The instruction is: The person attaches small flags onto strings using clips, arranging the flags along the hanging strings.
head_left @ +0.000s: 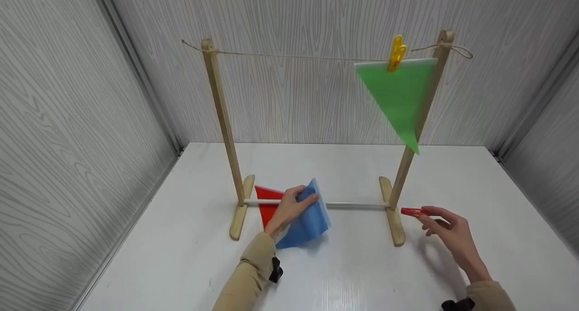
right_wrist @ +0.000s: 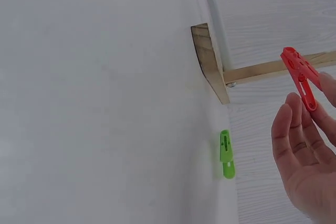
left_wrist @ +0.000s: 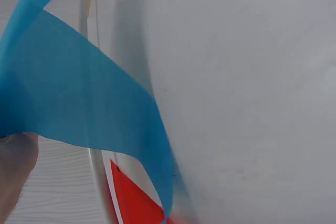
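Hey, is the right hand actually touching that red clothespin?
Touching. The right wrist view shows the right hand pinching the red clothespin at its fingertips, and the head view agrees.

Tan sleeves (head_left: 253, 270) on both arms; black wrist straps (head_left: 276, 271) (camera mounts).

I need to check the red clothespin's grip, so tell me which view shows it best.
The right wrist view: the red clothespin shows large and whole, pinched at one end by the right hand. The head view shows it small, partly hidden by fingers, beside the rack's foot. The left wrist view shows none of it.
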Demonstrator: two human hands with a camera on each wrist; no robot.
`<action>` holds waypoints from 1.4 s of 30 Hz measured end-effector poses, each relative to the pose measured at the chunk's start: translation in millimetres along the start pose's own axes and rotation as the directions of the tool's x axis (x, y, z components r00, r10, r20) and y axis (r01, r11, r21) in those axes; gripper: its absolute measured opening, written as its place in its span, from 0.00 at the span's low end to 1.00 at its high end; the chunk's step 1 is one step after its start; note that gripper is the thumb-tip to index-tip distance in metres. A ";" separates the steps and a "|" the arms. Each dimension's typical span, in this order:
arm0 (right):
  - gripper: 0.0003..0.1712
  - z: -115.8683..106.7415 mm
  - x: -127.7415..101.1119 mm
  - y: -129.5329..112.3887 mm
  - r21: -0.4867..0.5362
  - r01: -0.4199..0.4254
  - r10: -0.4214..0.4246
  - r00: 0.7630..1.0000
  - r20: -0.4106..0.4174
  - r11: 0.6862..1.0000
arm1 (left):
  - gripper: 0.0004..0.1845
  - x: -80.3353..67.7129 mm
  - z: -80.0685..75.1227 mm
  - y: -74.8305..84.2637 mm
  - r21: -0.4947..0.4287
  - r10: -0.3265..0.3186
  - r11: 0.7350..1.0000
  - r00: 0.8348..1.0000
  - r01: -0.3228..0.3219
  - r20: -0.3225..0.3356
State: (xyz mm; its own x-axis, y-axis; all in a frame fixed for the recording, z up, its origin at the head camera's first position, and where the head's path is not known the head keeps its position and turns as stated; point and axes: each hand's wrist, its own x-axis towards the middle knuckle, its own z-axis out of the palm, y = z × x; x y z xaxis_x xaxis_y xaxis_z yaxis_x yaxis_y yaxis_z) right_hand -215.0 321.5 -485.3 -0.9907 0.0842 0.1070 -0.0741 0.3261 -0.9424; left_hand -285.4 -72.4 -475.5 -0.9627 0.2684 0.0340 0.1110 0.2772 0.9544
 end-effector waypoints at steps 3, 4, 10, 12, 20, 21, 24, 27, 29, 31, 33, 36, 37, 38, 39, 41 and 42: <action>0.24 3.4 1.2 -7.8 0.026 0.045 -0.045 0.999 -0.003 0.999 | 0.24 0.1 -2.8 3.5 0.013 0.056 0.998 0.998 -0.055 -0.028; 0.24 4.4 1.9 -10.6 0.035 0.058 -0.058 0.998 -0.004 0.998 | 0.25 0.0 -3.8 4.9 0.014 0.069 0.998 0.997 -0.069 -0.038; 0.22 11.2 9.0 -27.5 0.136 0.131 -0.133 0.991 0.007 0.982 | 0.21 1.2 -9.5 14.6 0.023 0.171 0.985 0.982 -0.170 -0.081; 0.22 13.6 10.6 -33.1 0.167 0.154 -0.159 0.987 0.019 0.974 | 0.20 1.4 -11.0 18.1 0.017 0.197 0.980 0.976 -0.196 -0.092; 0.19 19.3 16.0 -57.9 0.215 0.231 -0.247 0.968 0.051 0.949 | 0.17 0.5 -18.9 34.2 -0.030 0.267 0.962 0.954 -0.273 -0.133; 0.19 20.0 16.9 -61.1 0.213 0.239 -0.256 0.965 0.052 0.947 | 0.16 0.6 -19.9 36.5 -0.040 0.269 0.960 0.953 -0.277 -0.142; 0.19 23.3 19.6 -70.8 0.210 0.260 -0.274 0.961 0.043 0.942 | 0.16 0.8 -22.5 42.6 -0.065 0.270 0.957 0.948 -0.284 -0.169; 0.19 27.8 21.9 -80.4 0.222 0.276 -0.289 0.957 0.028 0.935 | 0.15 0.3 -25.4 48.1 -0.097 0.274 0.950 0.942 -0.297 -0.193; 0.19 31.1 23.5 -86.3 0.248 0.286 -0.299 0.954 0.015 0.925 | 0.15 -0.5 -27.7 51.4 -0.117 0.273 0.947 0.941 -0.300 -0.201; 0.19 34.1 24.3 -91.9 0.278 0.295 -0.308 0.951 0.005 0.914 | 0.15 -1.6 -29.9 55.1 -0.140 0.268 0.944 0.942 -0.299 -0.204; 0.19 36.8 24.4 -97.1 0.296 0.304 -0.318 0.948 0.000 0.906 | 0.16 -3.0 -31.7 58.6 -0.159 0.260 0.943 0.945 -0.293 -0.200; 0.19 39.7 24.0 -104.7 0.299 0.312 -0.327 0.945 0.002 0.902 | 0.17 -4.5 -33.4 64.0 -0.180 0.252 0.941 0.947 -0.288 -0.200; 0.19 40.4 23.9 -107.1 0.298 0.315 -0.331 0.944 0.004 0.901 | 0.17 -4.9 -33.9 65.7 -0.186 0.251 0.939 0.947 -0.288 -0.200; 0.19 41.1 23.9 -109.5 0.292 0.321 -0.337 0.941 0.004 0.901 | 0.16 -5.3 -34.5 67.2 -0.193 0.252 0.937 0.946 -0.291 -0.202; 0.19 41.7 24.1 -111.8 0.289 0.327 -0.344 0.939 0.006 0.900 | 0.16 -5.5 -35.2 68.5 -0.200 0.252 0.935 0.946 -0.293 -0.205; 0.19 43.0 24.3 -116.8 0.294 0.338 -0.356 0.934 0.009 0.894 | 0.15 -6.0 -36.5 71.2 -0.225 0.253 0.928 0.944 -0.299 -0.211; 0.19 43.7 24.4 -119.3 0.300 0.343 -0.362 0.932 0.010 0.890 | 0.14 -6.2 -37.2 72.5 -0.237 0.253 0.923 0.943 -0.302 -0.215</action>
State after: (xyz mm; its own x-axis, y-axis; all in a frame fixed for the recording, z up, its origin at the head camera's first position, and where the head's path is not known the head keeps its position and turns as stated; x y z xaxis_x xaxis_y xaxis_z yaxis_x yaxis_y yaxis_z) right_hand -235.3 243.5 -384.1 -0.8978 -0.0494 0.4377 -0.4395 0.0369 -0.8975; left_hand -280.6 -88.2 -395.5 -0.9331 0.1247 0.3372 0.3343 -0.0439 0.9414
